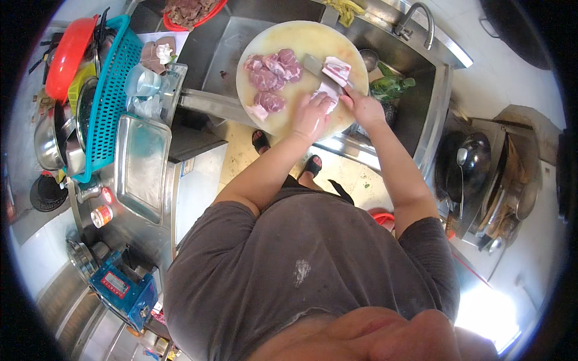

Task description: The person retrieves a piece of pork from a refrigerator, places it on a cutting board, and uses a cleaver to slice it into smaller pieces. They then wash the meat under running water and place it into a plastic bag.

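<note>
A round cutting board (280, 38) lies across the sink. My right hand (365, 108) grips the handle of a broad-bladed knife (314, 66), its blade pointing up and to the left. My left hand (311, 116) holds down a pale, fatty piece of meat (333, 95), fingertips on top, close to the blade. On the blade's far side lies a cut slab of streaky meat (336, 70). Several dark pink chunks of meat (274, 72) are heaped on the board's left half. A smaller chunk with a pale end (270, 102) sits just below them.
The sink's right basin holds a green bottle (393, 86) and a ladle (369, 59). A faucet (417, 22) rises behind. At left stand a metal tray (142, 167) and a teal basket (101, 117) of cookware. A red bowl of meat (189, 11) sits at the back; a wok (474, 158) is at right.
</note>
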Motion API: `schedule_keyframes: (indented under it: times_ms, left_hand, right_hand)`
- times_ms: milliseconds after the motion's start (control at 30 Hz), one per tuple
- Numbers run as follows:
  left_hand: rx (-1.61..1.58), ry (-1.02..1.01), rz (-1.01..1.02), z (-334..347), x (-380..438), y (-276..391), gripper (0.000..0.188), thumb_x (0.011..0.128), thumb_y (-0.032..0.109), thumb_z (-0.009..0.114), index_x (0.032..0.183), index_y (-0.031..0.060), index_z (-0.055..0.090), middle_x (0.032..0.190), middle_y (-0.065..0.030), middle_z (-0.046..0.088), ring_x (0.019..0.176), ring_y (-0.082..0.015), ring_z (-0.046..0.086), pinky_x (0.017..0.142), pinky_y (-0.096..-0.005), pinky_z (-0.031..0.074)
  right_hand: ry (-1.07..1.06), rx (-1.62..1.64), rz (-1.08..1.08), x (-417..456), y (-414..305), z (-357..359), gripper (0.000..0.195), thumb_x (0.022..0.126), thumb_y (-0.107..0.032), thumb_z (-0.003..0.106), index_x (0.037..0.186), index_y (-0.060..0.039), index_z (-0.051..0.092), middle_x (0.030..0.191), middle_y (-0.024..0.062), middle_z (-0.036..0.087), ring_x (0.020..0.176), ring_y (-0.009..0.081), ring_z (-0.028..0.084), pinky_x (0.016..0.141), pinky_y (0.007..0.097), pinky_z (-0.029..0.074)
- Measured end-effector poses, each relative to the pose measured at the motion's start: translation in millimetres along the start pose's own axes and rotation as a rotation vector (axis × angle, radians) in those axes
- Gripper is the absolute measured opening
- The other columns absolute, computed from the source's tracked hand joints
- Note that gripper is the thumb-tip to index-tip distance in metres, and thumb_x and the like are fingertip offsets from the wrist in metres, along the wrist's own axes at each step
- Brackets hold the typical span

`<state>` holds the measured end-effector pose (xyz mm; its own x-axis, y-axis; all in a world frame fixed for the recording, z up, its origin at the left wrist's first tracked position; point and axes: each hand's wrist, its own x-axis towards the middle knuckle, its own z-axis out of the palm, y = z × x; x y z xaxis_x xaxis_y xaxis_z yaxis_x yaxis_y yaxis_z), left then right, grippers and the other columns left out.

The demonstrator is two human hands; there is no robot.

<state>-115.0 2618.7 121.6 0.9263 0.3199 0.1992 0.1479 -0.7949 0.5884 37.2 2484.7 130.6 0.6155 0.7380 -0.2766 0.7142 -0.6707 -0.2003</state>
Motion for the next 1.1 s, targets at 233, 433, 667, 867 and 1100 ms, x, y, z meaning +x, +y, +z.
schedule_keyframes:
  times_ms: [233, 433, 667, 867, 1100]
  left_hand:
    - [-0.049, -0.032, 0.007, -14, -8, 3, 0.042, 0.071, 0.011, 0.065, 0.113, 0.0076, 0.061, 0.123, -0.0089, 0.059, 0.1, -0.0309, 0.053, 0.093, -0.038, 0.042]
    - [0.002, -0.073, 0.015, -4, -8, 2, 0.042, 0.072, 0.013, 0.064, 0.114, 0.0095, 0.06, 0.123, -0.0084, 0.059, 0.103, -0.0297, 0.053, 0.095, -0.0373, 0.04]
    - [-0.001, -0.108, -0.022, -6, -3, -4, 0.04, 0.073, 0.014, 0.064, 0.113, 0.0098, 0.062, 0.123, -0.0078, 0.059, 0.105, -0.0282, 0.054, 0.095, -0.0363, 0.04]
    - [0.035, -0.047, 0.039, -4, -5, 3, 0.041, 0.073, 0.015, 0.064, 0.114, 0.0099, 0.062, 0.123, -0.0077, 0.059, 0.104, -0.0283, 0.054, 0.094, -0.0371, 0.042]
    - [0.079, -0.071, 0.044, 0, -1, 1, 0.042, 0.074, 0.016, 0.064, 0.115, 0.0099, 0.061, 0.124, -0.0095, 0.058, 0.104, -0.0282, 0.054, 0.093, -0.0358, 0.043]
  right_hand:
    - [-0.041, -0.049, 0.05, -59, 37, -3, 0.05, 0.094, -0.055, 0.039, 0.139, -0.0341, 0.04, 0.084, 0.0189, 0.067, 0.073, 0.0367, 0.065, 0.064, 0.0477, 0.052]
    - [0.012, -0.025, -0.1, -1, 7, -15, 0.047, 0.095, -0.053, 0.039, 0.135, -0.0309, 0.045, 0.089, 0.0173, 0.067, 0.079, 0.0363, 0.066, 0.068, 0.0481, 0.052]
    - [-0.059, -0.057, -0.012, -36, 55, -14, 0.047, 0.095, -0.054, 0.038, 0.136, -0.0321, 0.045, 0.088, 0.018, 0.067, 0.078, 0.0368, 0.065, 0.068, 0.0479, 0.052]
    - [-0.067, -0.028, -0.105, 2, 37, -20, 0.048, 0.093, -0.056, 0.039, 0.136, -0.0342, 0.044, 0.09, 0.0186, 0.067, 0.079, 0.0379, 0.065, 0.07, 0.047, 0.052]
    - [-0.023, 0.176, -0.193, 44, 12, -21, 0.05, 0.093, -0.054, 0.045, 0.131, -0.0229, 0.052, 0.091, 0.0152, 0.068, 0.079, 0.0347, 0.066, 0.071, 0.0436, 0.053]
